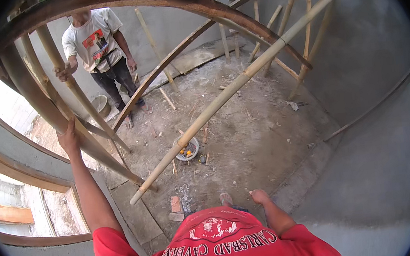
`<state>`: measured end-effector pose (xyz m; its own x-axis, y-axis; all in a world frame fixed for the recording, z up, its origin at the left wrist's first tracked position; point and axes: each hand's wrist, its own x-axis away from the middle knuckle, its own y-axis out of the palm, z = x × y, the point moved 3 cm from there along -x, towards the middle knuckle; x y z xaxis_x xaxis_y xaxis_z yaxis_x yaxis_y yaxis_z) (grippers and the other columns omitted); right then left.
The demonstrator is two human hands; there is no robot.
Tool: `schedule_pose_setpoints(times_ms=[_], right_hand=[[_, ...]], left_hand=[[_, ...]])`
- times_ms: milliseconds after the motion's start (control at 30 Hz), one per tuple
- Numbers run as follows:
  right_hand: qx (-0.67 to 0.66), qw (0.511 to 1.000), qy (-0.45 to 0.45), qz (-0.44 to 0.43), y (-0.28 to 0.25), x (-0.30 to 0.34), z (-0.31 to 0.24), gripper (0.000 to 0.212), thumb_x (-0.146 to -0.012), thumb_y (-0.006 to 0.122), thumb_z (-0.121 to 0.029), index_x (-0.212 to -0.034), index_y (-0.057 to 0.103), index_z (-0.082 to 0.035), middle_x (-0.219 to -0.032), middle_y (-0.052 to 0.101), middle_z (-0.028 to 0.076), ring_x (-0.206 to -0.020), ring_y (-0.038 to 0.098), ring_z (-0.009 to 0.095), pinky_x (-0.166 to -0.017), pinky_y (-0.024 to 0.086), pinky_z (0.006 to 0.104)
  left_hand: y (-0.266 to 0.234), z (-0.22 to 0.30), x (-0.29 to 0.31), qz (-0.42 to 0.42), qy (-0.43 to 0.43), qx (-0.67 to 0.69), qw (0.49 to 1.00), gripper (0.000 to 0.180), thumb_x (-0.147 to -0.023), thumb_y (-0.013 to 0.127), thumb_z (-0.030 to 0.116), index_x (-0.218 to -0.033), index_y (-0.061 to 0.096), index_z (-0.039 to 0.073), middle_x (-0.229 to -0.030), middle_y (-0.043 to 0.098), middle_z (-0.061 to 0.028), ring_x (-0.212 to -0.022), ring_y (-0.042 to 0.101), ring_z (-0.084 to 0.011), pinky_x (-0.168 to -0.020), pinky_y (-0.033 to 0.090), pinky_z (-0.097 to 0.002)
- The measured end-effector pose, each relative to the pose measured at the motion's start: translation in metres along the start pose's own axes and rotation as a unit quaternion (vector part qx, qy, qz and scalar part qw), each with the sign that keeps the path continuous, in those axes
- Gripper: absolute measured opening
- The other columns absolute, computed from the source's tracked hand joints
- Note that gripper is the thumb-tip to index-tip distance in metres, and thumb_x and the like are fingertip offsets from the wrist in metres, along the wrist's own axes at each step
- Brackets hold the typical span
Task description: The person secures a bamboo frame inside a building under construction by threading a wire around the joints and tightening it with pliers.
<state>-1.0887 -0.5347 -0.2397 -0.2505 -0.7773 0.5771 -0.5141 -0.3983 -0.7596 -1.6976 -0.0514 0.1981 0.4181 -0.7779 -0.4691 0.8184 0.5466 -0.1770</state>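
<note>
My left hand [69, 137] is wrapped round a thick, leaning bamboo pole [84, 141] at the left, with the arm stretched forward. My right hand [259, 196] hangs low near my side, its fingers curled; whatever may be in them is hidden. A long, pale bamboo pole [222, 98] slants across the middle, from low left up to the far right, apart from my right hand. Curved wooden beams [173, 57] arch overhead and across the far side. Beside the left pole stands a thinner bamboo pole [72, 86], held by another person's hand [65, 71].
A co-worker [98, 49] stands at the far left near a grey bucket [106, 109]. On the dirt floor sits a pale basin [189, 159] with orange items. Brick pieces [175, 204] and wood scraps lie about. Grey walls [381, 111] rise at right; a framed opening [43, 241] is at left.
</note>
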Motion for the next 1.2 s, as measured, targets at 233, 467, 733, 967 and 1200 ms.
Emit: schedule_pose_setpoints(times_ms=[233, 467, 733, 967, 1200], right_hand=[[0.043, 0.997, -0.049, -0.046, -0.024, -0.004, -0.037, 0.050, -0.106, 0.037, -0.038, -0.114, 0.071, -0.002, -0.120, 0.067, 0.023, -0.113, 0.063, 0.041, -0.099, 0.048, 0.0515], [-0.051, 0.998, 0.013, 0.039, 0.015, 0.015, -0.001, 0.050, -0.106, 0.038, -0.038, -0.121, 0.068, -0.001, -0.124, 0.065, 0.025, -0.120, 0.060, 0.041, -0.104, 0.045, 0.0494], [0.174, 0.979, -0.091, -0.060, 0.029, 0.005, 0.033, 0.036, -0.100, 0.047, -0.029, -0.107, 0.070, -0.002, -0.111, 0.070, 0.021, -0.105, 0.066, 0.040, -0.093, 0.052, 0.0507], [-0.018, 1.000, -0.007, -0.008, 0.013, -0.008, -0.015, 0.037, -0.100, 0.051, -0.035, -0.093, 0.075, -0.008, -0.108, 0.071, 0.021, -0.104, 0.067, 0.038, -0.090, 0.051, 0.0486], [-0.021, 1.000, -0.012, 0.017, 0.031, -0.019, -0.032, 0.040, -0.100, 0.051, -0.039, -0.092, 0.076, -0.009, -0.104, 0.071, 0.022, -0.103, 0.066, 0.039, -0.091, 0.050, 0.0474]], left_hand=[[-0.024, 0.016, 0.019, 0.013, -0.013, -0.050, 0.999, 0.068, -0.081, 0.084, 0.041, -0.125, 0.062, -0.006, -0.117, 0.070, -0.0169, -0.106, 0.066, -0.0275, -0.095, 0.048, -0.0362], [-0.016, 0.011, 0.012, 0.019, -0.036, -0.031, 0.999, 0.071, -0.081, 0.085, 0.040, -0.129, 0.060, -0.005, -0.119, 0.068, -0.0178, -0.108, 0.065, -0.0285, -0.096, 0.048, -0.0371], [-0.002, 0.019, 0.013, -0.006, 0.002, -0.034, 0.999, 0.063, -0.080, 0.084, 0.039, -0.124, 0.064, -0.001, -0.115, 0.071, -0.0153, -0.105, 0.066, -0.0260, -0.093, 0.049, -0.0370], [-0.014, 0.017, 0.021, 0.038, -0.056, -0.071, 0.995, 0.070, -0.071, 0.089, 0.047, -0.116, 0.065, -0.001, -0.105, 0.072, -0.0164, -0.097, 0.070, -0.0260, -0.088, 0.053, -0.0373], [-0.009, 0.017, 0.019, 0.018, -0.033, -0.026, 0.999, 0.071, -0.072, 0.087, 0.046, -0.118, 0.063, -0.002, -0.109, 0.071, -0.0179, -0.100, 0.069, -0.0283, -0.089, 0.052, -0.0389]])
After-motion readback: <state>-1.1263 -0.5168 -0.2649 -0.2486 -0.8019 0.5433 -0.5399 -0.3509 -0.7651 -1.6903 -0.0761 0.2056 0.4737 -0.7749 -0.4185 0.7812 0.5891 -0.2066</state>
